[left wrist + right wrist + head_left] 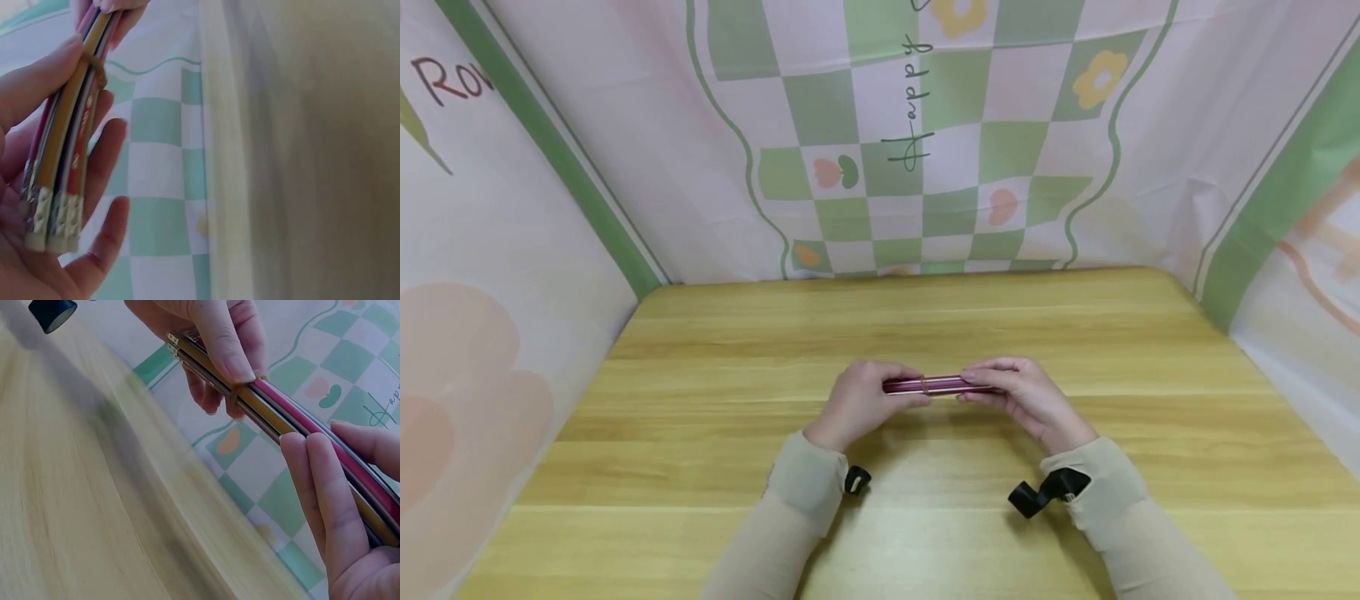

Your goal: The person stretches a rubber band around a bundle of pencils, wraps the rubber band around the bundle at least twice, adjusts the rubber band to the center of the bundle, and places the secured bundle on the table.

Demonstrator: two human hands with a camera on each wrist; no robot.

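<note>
A bundle of pencils (946, 385) in red, yellow and dark colours is held level above the table, between both hands. Around its middle runs a brown rubber band (94, 60). My left hand (867, 400) grips the end with the white erasers (56, 219), its thumb close to the band. On the other half, my right hand (1026, 396) pinches the pencils between thumb and fingers (331, 500). The far tips of the pencils are hidden in the right hand.
Below the hands spreads a wooden table (700, 350). Patterned cloth walls (887, 125) with green checks stand behind it and at both sides. Black wrist mounts (1048, 492) stick out from the sleeves.
</note>
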